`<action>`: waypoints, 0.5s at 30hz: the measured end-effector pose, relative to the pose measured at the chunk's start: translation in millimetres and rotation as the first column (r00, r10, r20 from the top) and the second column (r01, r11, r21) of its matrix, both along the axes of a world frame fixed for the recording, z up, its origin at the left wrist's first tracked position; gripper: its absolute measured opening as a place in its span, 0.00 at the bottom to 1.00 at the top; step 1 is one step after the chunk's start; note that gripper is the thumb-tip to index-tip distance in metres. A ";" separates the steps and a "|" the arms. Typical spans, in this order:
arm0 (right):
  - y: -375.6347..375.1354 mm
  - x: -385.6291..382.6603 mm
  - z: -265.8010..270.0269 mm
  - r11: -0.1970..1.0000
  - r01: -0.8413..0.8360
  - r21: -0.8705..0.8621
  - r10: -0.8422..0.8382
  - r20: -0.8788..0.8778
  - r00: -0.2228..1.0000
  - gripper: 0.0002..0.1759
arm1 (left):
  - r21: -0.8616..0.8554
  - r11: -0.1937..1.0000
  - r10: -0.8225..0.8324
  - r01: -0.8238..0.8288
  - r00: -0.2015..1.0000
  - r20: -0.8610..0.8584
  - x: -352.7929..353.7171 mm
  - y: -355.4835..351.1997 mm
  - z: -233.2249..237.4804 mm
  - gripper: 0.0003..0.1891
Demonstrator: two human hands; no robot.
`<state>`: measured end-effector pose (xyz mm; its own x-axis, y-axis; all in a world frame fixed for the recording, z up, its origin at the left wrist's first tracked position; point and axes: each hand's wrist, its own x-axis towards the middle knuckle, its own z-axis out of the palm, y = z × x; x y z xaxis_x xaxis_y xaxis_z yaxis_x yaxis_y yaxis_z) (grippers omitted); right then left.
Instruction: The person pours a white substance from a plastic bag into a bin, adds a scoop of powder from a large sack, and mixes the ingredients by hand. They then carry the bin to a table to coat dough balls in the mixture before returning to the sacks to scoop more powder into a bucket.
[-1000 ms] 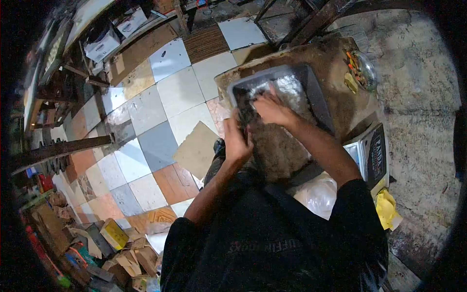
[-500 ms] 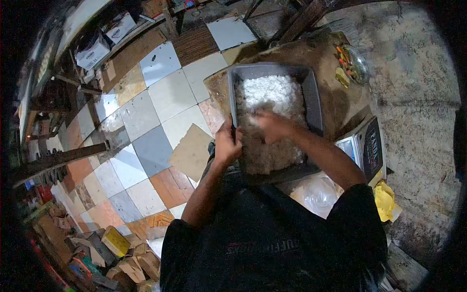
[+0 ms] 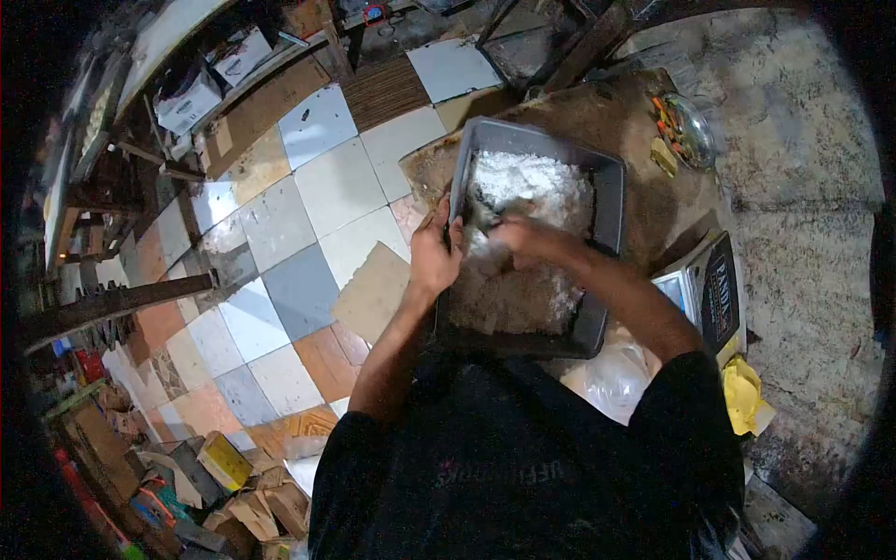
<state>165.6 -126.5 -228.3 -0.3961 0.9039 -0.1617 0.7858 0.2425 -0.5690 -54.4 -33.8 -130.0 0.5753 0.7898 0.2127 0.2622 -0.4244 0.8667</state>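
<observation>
A grey rectangular tub (image 3: 609,210) holds white powder (image 3: 532,177) at its far end and a brownish, crumbly material (image 3: 509,303) at its near end. My left hand (image 3: 437,250) grips the tub's left rim, thumb and fingers on either side of the wall. Inside the tub, my right hand (image 3: 519,241) is closed, low over the line where white meets brown. A pale, smeared shape shows at its fingers; motion blur hides what it is.
The tub rests on a worn brown board (image 3: 644,121). To the right are a glass bowl (image 3: 693,131) with colourful pieces, a scale marked PANDA (image 3: 719,294), a clear plastic bag (image 3: 616,378) and yellow paper (image 3: 742,397). Patchwork tiles (image 3: 303,289) cover the floor at left.
The tub has turned slightly clockwise in view, with my left hand staying on its rim. My right hand has shifted a little within the tub, and the powder around it is disturbed.
</observation>
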 end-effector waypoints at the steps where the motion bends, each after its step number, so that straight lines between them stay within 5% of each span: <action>1: -2.1 9.2 1.2 0.989 -0.053 -0.135 0.049 -0.036 0.998 0.46 | -0.009 1.000 0.002 -0.003 1.000 -0.012 0.8 -1.5 1.2 0.22; 4: 5.2 33.3 11.5 0.998 -0.065 -0.001 0.062 0.306 0.950 0.38 | -0.015 1.000 -0.001 0.001 0.999 -0.049 0.3 -5.0 -2.7 0.21; 5: 34.9 -2.6 92.1 0.960 0.127 -0.251 -0.045 0.309 0.950 0.36 | -0.012 1.000 0.005 -0.006 0.998 -0.063 1.8 -4.8 -5.2 0.21; 9: 30.6 -46.1 57.5 0.909 0.175 -0.379 -0.115 0.177 0.977 0.38 | -0.083 0.997 -0.008 0.008 1.000 -0.007 0.1 -3.1 2.0 0.21; 10: 18.0 -53.5 51.2 0.745 0.328 -0.581 -0.417 -0.021 0.909 0.36 | -0.047 0.999 -0.020 0.019 1.000 -0.019 -1.5 -0.2 1.0 0.22; 12: 3.6 -58.2 60.0 0.524 0.365 -0.770 -0.695 -0.138 0.706 0.34 | -0.005 1.000 -0.027 0.027 0.999 -0.027 -1.9 2.3 3.6 0.22; 13: -3.4 -54.3 68.5 0.851 0.264 -0.454 -0.297 -0.002 0.955 0.30 | -0.016 1.000 -0.021 0.020 0.999 -0.048 -1.4 1.2 6.0 0.22; 14: 8.7 -57.8 97.5 0.897 0.152 -0.416 -0.039 0.267 0.963 0.24 | -0.033 0.999 -0.015 0.013 0.997 -0.074 -1.9 -0.9 7.5 0.21; 15: 21.0 -61.4 126.8 0.915 -0.008 -0.403 0.225 0.493 0.840 0.19 | -0.037 0.999 -0.015 0.012 0.997 -0.076 -1.9 -2.2 5.8 0.21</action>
